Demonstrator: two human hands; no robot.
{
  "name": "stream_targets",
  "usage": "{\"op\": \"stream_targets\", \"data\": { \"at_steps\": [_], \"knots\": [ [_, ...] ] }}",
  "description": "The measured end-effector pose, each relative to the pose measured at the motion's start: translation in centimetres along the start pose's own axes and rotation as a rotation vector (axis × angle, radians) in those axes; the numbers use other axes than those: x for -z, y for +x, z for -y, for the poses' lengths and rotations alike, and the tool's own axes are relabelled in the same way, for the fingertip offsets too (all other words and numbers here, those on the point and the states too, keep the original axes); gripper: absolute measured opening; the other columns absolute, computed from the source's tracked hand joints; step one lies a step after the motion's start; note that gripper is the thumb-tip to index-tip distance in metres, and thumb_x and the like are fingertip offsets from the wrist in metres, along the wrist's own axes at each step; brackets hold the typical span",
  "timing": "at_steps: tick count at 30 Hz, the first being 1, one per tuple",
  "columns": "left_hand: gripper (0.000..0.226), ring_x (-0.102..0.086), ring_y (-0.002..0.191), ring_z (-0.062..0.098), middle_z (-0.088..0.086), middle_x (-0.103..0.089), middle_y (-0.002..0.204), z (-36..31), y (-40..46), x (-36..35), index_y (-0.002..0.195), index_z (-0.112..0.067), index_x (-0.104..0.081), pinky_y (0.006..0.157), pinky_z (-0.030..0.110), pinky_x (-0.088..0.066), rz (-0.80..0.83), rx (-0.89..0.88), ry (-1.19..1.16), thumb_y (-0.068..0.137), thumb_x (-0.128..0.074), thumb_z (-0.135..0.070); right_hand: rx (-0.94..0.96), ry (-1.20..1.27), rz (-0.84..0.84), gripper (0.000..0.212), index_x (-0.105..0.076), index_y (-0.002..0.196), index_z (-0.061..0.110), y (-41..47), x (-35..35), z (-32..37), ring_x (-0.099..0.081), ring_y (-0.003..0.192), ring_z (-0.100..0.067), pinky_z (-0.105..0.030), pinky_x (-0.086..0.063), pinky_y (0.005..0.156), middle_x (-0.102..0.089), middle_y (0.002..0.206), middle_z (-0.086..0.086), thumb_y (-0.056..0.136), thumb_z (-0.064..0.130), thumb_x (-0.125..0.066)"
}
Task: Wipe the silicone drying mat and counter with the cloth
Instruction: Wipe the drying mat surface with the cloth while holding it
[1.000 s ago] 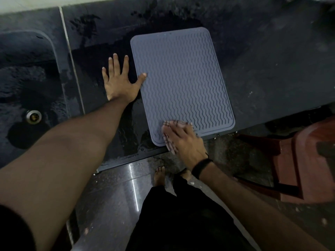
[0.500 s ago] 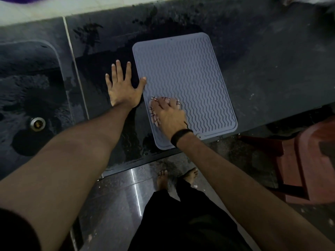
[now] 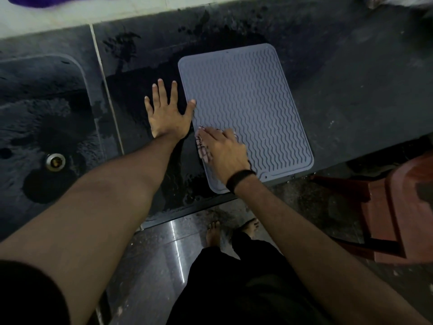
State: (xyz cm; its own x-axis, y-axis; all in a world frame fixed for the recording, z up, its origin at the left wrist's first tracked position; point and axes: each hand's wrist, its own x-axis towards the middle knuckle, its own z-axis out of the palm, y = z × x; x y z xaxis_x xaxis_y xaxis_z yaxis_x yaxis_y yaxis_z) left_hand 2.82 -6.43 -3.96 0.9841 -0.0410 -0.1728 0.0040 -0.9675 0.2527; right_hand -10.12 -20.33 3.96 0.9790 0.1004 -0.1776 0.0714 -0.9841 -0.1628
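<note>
The dark stone surface (image 3: 339, 90) fills most of the view, wet in broad black patches around and behind the mat. Set into it at the left is a dark sink (image 3: 35, 118) with a round metal drain (image 3: 55, 161) near its front. A pale tiled wall strip (image 3: 70, 17) runs along the back edge, with a blurred purple item (image 3: 46, 1) at the top left corner. At the right, below the surface's front edge, stands a reddish-brown plastic chair (image 3: 398, 212). The glossy floor (image 3: 159, 254) shows beneath, with the person's bare feet (image 3: 213, 233) and black trousers (image 3: 246, 289).

The grey silicone drying mat (image 3: 253, 109) lies flat on the surface, right of the sink, its wavy ribs running across it and its near edge close to the surface's front edge. The left hand (image 3: 165, 116) lies flat on the wet surface just beside the mat's left edge, its grip spread wide, fingers straight, with the thumb tip touching the mat's rim. The right hand (image 3: 223, 152) presses down on the near left part of the mat, its grip flat with the fingers close together over the cloth (image 3: 203, 147). The cloth is a pale, dark-checked piece, mostly hidden under the palm, showing only at the fingertips and along the hand's left side. A black band (image 3: 239, 180) circles the right wrist.
</note>
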Motion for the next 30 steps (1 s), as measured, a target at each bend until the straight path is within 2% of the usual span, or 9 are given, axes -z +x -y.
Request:
{"op": "stream_targets", "data": {
  "at_steps": [4,6,11,16,18,22,23,27,30],
  "knots": [
    [0.084,0.012,0.157,0.023,0.007,0.009,0.171,0.1,0.0,-0.1,0.164,-0.029,-0.003,0.126,0.050,0.009,0.008,0.002,-0.004,0.096,-0.012,-0.078,0.026,-0.041,0.038,0.049,-0.043,0.139,0.024,-0.9,-1.4,0.2,-0.042,0.121,-0.031,-0.044,-0.049,0.082,-0.045,0.142,0.000,0.090,0.022,-0.048],
    [0.085,0.012,0.157,0.023,0.007,0.010,0.171,0.1,0.0,-0.1,0.164,-0.029,-0.003,0.125,0.050,0.010,0.009,0.001,-0.007,0.095,-0.011,-0.078,0.041,-0.014,-0.016,0.047,-0.049,0.135,0.024,-3.4,-1.9,-0.3,-0.047,0.115,-0.031,-0.044,-0.054,0.077,-0.052,0.136,0.000,0.088,0.024,-0.053],
    [0.083,0.011,0.157,0.024,0.007,0.009,0.171,0.0,-0.1,0.1,0.164,-0.028,-0.003,0.126,0.050,0.009,0.003,0.000,-0.005,0.097,-0.014,-0.076,0.075,-0.019,0.079,0.060,-0.043,0.138,0.031,-9.0,-2.6,-1.6,-0.048,0.113,-0.026,-0.036,-0.055,0.064,-0.048,0.141,0.010,0.083,0.016,-0.064],
    [0.081,0.011,0.157,0.024,0.007,0.009,0.171,0.0,-0.1,0.2,0.164,-0.028,-0.004,0.126,0.050,0.008,0.007,-0.002,-0.001,0.098,-0.015,-0.074,0.034,-0.021,-0.113,0.054,-0.056,0.127,0.029,-5.7,0.0,-2.6,-0.055,0.098,-0.024,-0.031,-0.049,0.053,-0.063,0.120,0.007,0.077,0.014,-0.071],
    [0.081,0.011,0.157,0.023,0.007,0.010,0.171,-0.1,-0.2,0.1,0.164,-0.028,-0.003,0.126,0.050,0.008,0.013,0.005,0.007,0.098,-0.014,-0.074,0.004,-0.010,-0.129,0.057,-0.055,0.129,0.026,-2.0,1.0,-3.0,-0.054,0.103,-0.026,-0.034,-0.051,0.058,-0.062,0.124,0.005,0.076,0.018,-0.073],
    [0.081,0.011,0.157,0.023,0.006,0.009,0.171,-0.2,-0.1,0.0,0.164,-0.029,-0.003,0.126,0.050,0.007,0.001,0.021,0.018,0.098,-0.012,-0.075,-0.010,-0.059,0.056,0.068,-0.040,0.141,0.025,3.4,0.9,-3.5,-0.043,0.121,-0.027,-0.040,-0.048,0.085,-0.047,0.141,0.002,0.079,0.024,-0.069],
    [0.081,0.011,0.157,0.023,0.006,0.009,0.171,-0.1,0.0,-0.1,0.164,-0.029,-0.003,0.126,0.050,0.007,-0.002,0.020,0.017,0.098,-0.012,-0.075,-0.008,-0.065,0.079,0.069,-0.038,0.143,0.025,3.4,0.5,-3.6,-0.041,0.123,-0.028,-0.041,-0.047,0.087,-0.046,0.143,0.001,0.080,0.024,-0.068],
    [0.083,0.011,0.158,0.022,0.006,0.009,0.171,0.1,0.1,-0.3,0.164,-0.031,-0.002,0.126,0.050,0.007,0.001,0.019,0.010,0.096,-0.009,-0.077,0.004,-0.075,0.103,0.064,-0.036,0.143,0.025,-0.5,-0.5,-4.0,-0.039,0.122,-0.032,-0.042,-0.051,0.076,-0.042,0.144,0.002,0.084,0.022,-0.062],
    [0.083,0.010,0.158,0.022,0.005,0.008,0.171,0.1,0.2,-0.4,0.164,-0.031,-0.003,0.126,0.050,0.007,-0.004,0.013,-0.005,0.095,-0.009,-0.078,0.029,-0.067,0.163,0.054,-0.036,0.142,0.028,-3.2,-0.1,-4.4,-0.038,0.123,-0.030,-0.042,-0.051,0.075,-0.043,0.143,0.005,0.091,0.020,-0.050]
  ]
}}
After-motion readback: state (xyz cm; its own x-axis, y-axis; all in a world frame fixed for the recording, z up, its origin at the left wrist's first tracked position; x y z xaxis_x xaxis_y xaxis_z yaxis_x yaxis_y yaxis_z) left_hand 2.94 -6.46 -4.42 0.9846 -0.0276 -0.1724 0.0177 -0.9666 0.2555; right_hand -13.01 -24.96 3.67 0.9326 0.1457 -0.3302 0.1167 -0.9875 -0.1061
